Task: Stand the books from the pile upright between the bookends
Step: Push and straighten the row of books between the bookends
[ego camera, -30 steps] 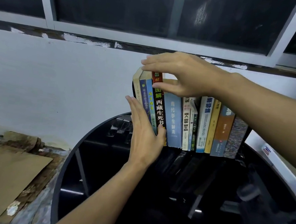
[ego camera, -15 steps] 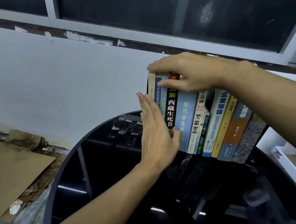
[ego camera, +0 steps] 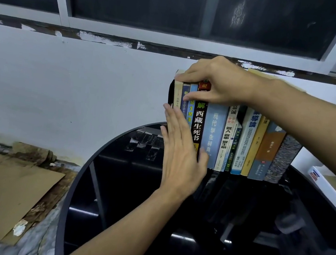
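A row of several books [ego camera: 244,139] stands upright at the back of a round black glass table [ego camera: 87,173], against the white wall. A black bookend [ego camera: 170,94] shows at the row's left end; the right end is hidden behind my right arm. My right hand [ego camera: 215,82] lies over the tops of the leftmost books, thumb on the spine of the black book [ego camera: 199,126]. My left hand [ego camera: 181,151] is flat with fingers together, palm pressed against the lower spines of those left books.
A flattened cardboard sheet [ego camera: 7,191] lies on the rough ledge left of the table. A white box [ego camera: 323,181] sits at the right beyond the books. A dark window spans the wall above. The glass table shows shelving beneath it.
The leaning left books now stand straighter. My left hand has slid slightly right along the spines; my right hand stays on the tops. The view has shifted left.
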Demonstrator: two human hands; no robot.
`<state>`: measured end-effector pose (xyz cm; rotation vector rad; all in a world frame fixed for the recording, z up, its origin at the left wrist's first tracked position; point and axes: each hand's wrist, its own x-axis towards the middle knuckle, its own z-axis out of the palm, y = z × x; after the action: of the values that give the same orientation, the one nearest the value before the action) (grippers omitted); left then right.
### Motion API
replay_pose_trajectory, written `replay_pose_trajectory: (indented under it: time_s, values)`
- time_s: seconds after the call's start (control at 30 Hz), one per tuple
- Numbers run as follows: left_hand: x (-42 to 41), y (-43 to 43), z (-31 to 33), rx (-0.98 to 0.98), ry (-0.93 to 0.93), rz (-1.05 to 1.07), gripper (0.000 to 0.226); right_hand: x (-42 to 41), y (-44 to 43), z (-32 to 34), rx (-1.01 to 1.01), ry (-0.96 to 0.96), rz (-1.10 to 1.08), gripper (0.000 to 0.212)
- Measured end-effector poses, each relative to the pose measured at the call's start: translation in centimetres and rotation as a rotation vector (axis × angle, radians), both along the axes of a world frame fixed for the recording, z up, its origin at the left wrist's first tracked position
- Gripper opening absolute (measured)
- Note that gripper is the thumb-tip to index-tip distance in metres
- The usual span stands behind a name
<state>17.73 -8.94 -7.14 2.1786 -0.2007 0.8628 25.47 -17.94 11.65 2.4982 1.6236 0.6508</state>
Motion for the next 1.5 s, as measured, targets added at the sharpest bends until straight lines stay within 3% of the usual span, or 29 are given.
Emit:
replay_pose_trajectory:
  time_s: [0.23, 0.6, 0.8, 1.07, 1.5]
  values:
    - [1.4, -0.7, -0.3, -0.031, -0.034, -0.023, 0.097, -0.2, -0.1, 0.1, -0.042, -0.005, -0.025, 0.062]
    - [2.8, -1.0, -1.2, -0.025, -0.084, 0.019, 0.076, 0.7, -0.4, -0.3, 0.052, 0.050, -0.082, 0.055]
    - [2.6, -0.8, -1.0, -0.053, -0.092, 0.000, 0.084, 0.6, -0.4, -0.2, 0.055, 0.085, -0.089, 0.056]
    - [2.1, -1.0, -0.8, -0.084, -0.078, -0.004, 0.093, 0.4, -0.6, 0.8, -0.110, 0.078, -0.098, 0.065]
    - [2.5, -0.7, -1.3, -0.010, -0.056, 0.030, 0.082, 0.8, -0.8, 0.3, 0.041, 0.071, -0.103, 0.055]
